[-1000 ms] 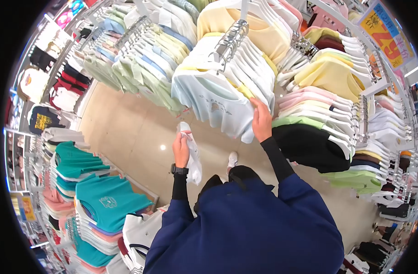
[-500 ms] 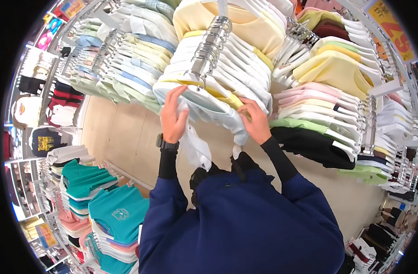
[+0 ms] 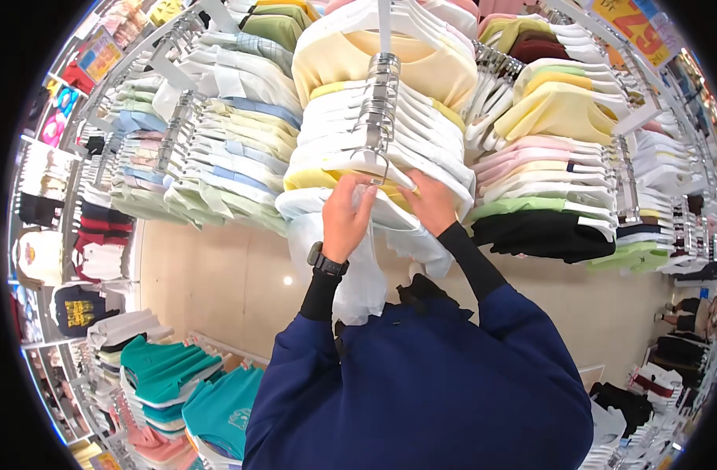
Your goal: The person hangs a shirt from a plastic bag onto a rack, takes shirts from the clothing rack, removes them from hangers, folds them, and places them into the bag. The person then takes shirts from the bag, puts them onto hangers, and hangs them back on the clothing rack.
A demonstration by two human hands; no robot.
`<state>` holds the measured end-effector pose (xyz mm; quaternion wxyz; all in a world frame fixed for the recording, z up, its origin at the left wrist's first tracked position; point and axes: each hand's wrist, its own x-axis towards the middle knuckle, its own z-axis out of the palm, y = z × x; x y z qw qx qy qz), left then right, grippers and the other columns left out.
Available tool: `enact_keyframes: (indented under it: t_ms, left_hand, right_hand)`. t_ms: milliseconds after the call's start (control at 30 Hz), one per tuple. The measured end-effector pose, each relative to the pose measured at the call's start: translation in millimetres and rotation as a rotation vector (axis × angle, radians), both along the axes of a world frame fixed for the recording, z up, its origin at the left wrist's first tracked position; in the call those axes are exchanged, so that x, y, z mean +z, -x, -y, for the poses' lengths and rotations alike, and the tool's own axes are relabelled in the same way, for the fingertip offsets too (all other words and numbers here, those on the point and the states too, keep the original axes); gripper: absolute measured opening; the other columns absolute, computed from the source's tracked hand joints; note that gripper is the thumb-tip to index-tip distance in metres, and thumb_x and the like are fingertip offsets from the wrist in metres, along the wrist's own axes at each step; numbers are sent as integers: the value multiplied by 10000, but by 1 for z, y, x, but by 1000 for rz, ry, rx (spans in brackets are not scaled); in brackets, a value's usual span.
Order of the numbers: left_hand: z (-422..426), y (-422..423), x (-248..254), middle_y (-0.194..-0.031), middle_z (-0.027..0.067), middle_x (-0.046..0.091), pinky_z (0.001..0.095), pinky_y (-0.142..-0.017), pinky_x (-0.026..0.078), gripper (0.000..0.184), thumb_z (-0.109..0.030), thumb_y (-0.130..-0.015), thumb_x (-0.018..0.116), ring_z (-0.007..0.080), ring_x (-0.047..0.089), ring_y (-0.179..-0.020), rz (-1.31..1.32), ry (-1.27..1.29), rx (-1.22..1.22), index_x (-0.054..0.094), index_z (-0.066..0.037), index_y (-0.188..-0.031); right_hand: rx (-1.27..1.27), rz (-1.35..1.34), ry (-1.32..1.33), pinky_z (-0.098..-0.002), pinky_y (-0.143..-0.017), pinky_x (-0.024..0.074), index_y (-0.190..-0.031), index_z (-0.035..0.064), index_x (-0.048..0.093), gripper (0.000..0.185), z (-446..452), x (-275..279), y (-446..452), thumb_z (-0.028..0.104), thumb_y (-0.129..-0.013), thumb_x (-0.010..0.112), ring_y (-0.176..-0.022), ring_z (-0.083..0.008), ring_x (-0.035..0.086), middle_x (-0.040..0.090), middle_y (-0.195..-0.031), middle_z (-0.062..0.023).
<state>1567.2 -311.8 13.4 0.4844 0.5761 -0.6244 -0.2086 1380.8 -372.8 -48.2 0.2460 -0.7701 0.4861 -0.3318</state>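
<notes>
My left hand (image 3: 348, 217) is closed near the hook of the front hanger, with a translucent white plastic piece (image 3: 361, 286) hanging from it. Beside it, my right hand (image 3: 430, 202) has its fingers curled at the hanger's right shoulder, by the neck of the front garments. The pale blue shirt (image 3: 418, 244) hangs below and behind both hands, partly hidden. Directly behind it are a yellow garment (image 3: 302, 178) and a stack of white shirts (image 3: 335, 125) on the metal rail with silver hooks (image 3: 382, 86).
Racks of folded-looking hanging shirts (image 3: 237, 153) stand at the left, and more at the right, with a black garment (image 3: 543, 236) in front. Teal shirts (image 3: 166, 368) hang at the lower left. Tiled floor (image 3: 217, 274) lies between. A person (image 3: 691, 315) is at the far right.
My left hand has moved right and up with the white plastic, from below the rack to the front hanger's hook. My right hand has moved from the pale blue shirt's side to the hanger's shoulder.
</notes>
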Motion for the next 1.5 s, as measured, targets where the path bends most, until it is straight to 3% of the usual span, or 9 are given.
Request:
enact_keyframes:
  t_ms: [167, 467, 833, 1000, 1067, 1267, 1400, 1433, 1500]
  left_hand:
    - [2, -6, -8, -960, 163, 662, 398, -717, 497, 301, -204, -927, 660, 366, 653, -848, -66, 10, -33, 513, -34, -1127]
    - [8, -16, -12, -924, 154, 666, 415, -689, 485, 267, -229, -929, 650, 370, 644, -831, -77, 2, -107, 541, -53, -1097]
    - [22, -23, -23, -896, 155, 663, 418, -689, 475, 212, -238, -930, 640, 360, 634, -800, -94, 86, -181, 582, -71, -1047]
    - [29, -31, -24, -884, 147, 664, 406, -651, 463, 233, -247, -942, 629, 332, 611, -695, -103, 26, -244, 579, -69, -1084]
    - [34, -37, -32, -880, 143, 665, 400, -636, 457, 236, -246, -946, 627, 322, 595, -657, -118, 77, -258, 578, -71, -1097]
    - [50, -54, -35, -944, 137, 702, 396, -714, 500, 267, -287, -913, 679, 345, 666, -826, -14, 66, -266, 614, -65, -1048]
    - [47, -49, -24, -919, 128, 706, 399, -718, 500, 272, -286, -902, 690, 356, 662, -839, 23, -4, -208, 619, -61, -1037]
    - [47, -47, -24, -916, 128, 707, 399, -718, 500, 271, -285, -901, 689, 357, 662, -838, 18, 1, -201, 619, -61, -1036]
    - [46, -45, -25, -909, 127, 708, 401, -717, 500, 269, -283, -901, 688, 360, 660, -836, 8, 9, -188, 619, -60, -1035]
  right_hand:
    - [-143, -7, 218, -431, -746, 507, -1040, 66, 647, 242, -14, 26, 15, 230, -867, 691, -877, -371, 645, 666, -923, -132]
    - [-545, -179, 310, -385, -819, 511, -1139, 57, 667, 328, -36, 61, 119, 260, -885, 708, -967, -335, 662, 689, -1056, -143]
    - [-956, -306, 540, -367, -889, 496, -1200, -20, 636, 420, -114, 164, 220, 269, -906, 716, -1016, -293, 660, 679, -1160, -170]
    - [-1019, -463, 688, -338, -853, 519, -1210, -73, 617, 452, -171, 200, 279, 229, -896, 740, -1008, -280, 664, 672, -1175, -205]
    - [-1043, -528, 782, -282, -801, 500, -1181, -62, 603, 331, -193, 201, 315, 175, -959, 667, -906, -144, 631, 689, -1028, -129]
    - [-896, -50, 664, -268, -794, 500, -1143, -57, 611, 264, -215, 236, 296, 145, -975, 646, -908, -128, 614, 683, -1051, -105]
    - [-828, -163, 717, -257, -801, 501, -1155, -67, 604, 265, -211, 239, 310, 122, -973, 643, -904, -123, 619, 681, -1059, -101]
    - [-791, -55, 769, -254, -800, 502, -1151, -63, 613, 265, -206, 243, 306, 128, -971, 647, -896, -124, 621, 687, -1059, -110]
    - [-838, -77, 814, -294, -907, 501, -1213, -101, 576, 307, -205, 252, 312, 90, -975, 616, -1031, -179, 615, 634, -1231, -160]
